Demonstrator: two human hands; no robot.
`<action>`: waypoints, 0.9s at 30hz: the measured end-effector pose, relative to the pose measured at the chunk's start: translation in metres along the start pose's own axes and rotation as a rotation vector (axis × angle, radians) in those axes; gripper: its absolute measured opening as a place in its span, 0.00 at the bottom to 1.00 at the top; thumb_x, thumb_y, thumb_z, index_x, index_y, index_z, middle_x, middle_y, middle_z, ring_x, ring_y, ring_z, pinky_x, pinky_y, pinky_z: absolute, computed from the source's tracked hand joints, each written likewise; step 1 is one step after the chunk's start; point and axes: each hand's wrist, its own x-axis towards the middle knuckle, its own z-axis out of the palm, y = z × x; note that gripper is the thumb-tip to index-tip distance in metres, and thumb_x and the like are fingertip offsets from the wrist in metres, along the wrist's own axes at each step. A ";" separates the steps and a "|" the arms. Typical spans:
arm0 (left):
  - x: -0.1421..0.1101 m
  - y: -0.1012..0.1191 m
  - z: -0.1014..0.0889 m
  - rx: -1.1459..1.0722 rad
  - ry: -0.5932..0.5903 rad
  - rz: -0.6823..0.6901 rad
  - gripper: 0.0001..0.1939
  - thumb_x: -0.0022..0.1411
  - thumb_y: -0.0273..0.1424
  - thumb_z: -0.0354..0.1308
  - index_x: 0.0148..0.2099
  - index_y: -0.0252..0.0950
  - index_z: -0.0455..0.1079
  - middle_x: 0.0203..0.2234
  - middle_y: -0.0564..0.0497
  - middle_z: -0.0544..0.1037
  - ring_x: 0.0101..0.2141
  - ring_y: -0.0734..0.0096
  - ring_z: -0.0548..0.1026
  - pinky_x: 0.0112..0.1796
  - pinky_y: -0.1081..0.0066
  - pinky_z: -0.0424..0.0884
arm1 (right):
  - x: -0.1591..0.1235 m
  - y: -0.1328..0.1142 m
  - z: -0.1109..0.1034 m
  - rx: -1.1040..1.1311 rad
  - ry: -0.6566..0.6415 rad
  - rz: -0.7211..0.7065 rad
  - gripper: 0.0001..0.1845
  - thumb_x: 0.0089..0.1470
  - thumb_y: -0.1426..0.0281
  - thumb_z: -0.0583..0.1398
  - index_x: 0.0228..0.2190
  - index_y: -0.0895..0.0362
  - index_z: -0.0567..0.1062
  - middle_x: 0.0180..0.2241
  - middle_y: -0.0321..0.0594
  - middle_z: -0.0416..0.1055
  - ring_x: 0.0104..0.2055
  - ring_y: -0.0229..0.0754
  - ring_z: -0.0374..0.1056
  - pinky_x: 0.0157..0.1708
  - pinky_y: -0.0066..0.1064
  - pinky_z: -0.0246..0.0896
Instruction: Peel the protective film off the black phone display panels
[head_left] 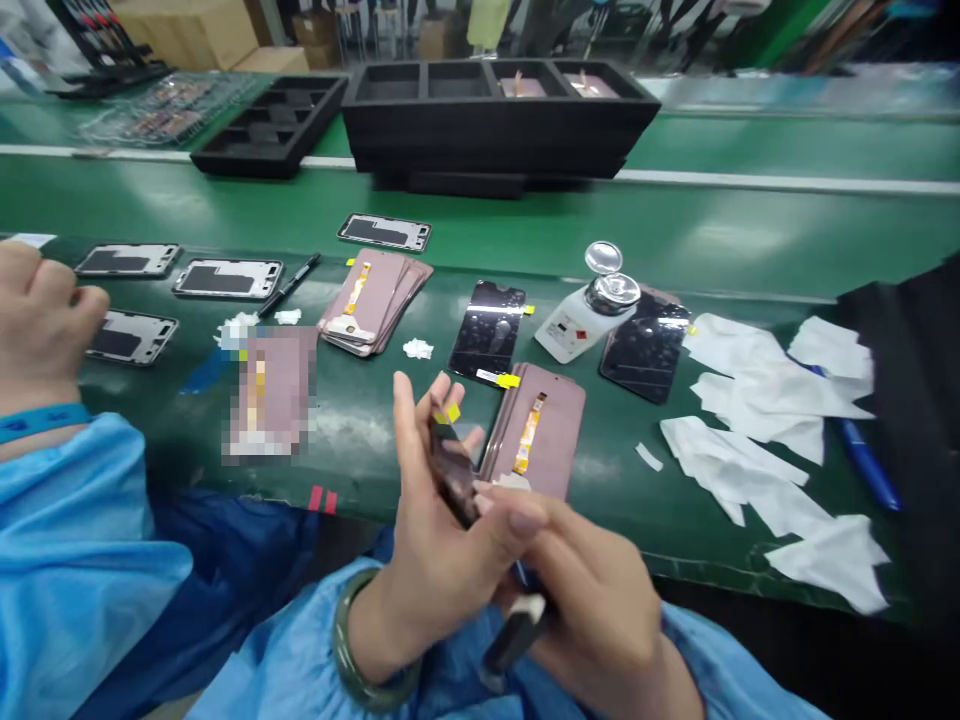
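Item: dark screen panel [452, 470], clamped edgewise in my left hand [435, 540], long axis toward the bench's near edge; my right hand [592, 590] below, gripping a dark tool [514, 635].

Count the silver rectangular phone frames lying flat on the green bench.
4: three at far left, one farther back near the black trays. Another person's hand may hide more.

A single head-worn view looks forward and down from the near edge of the green worktop [675, 240], close above the person's hands, tilted slightly, reaching across to black trays [495, 120] at the far edge.
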 end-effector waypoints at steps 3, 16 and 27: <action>-0.012 0.005 -0.006 -0.087 0.081 -0.023 0.46 0.70 0.43 0.62 0.79 0.51 0.40 0.74 0.41 0.57 0.70 0.46 0.62 0.59 0.52 0.75 | 0.004 0.003 -0.005 0.136 -0.139 -0.104 0.11 0.66 0.71 0.60 0.48 0.60 0.77 0.46 0.53 0.82 0.46 0.46 0.82 0.41 0.29 0.80; -0.027 -0.007 -0.035 -0.660 -0.295 -0.193 0.31 0.63 0.30 0.64 0.66 0.57 0.68 0.67 0.55 0.72 0.68 0.48 0.66 0.67 0.43 0.62 | 0.005 0.004 -0.009 -0.033 -0.034 0.088 0.07 0.61 0.78 0.64 0.37 0.54 0.77 0.36 0.38 0.76 0.38 0.38 0.78 0.39 0.24 0.78; -0.037 -0.008 -0.033 -0.879 -0.208 -0.409 0.28 0.59 0.26 0.61 0.61 0.51 0.75 0.59 0.54 0.79 0.63 0.50 0.73 0.65 0.47 0.66 | 0.008 0.000 -0.024 0.177 -0.342 0.007 0.10 0.69 0.72 0.59 0.35 0.55 0.78 0.34 0.40 0.79 0.34 0.37 0.79 0.30 0.22 0.74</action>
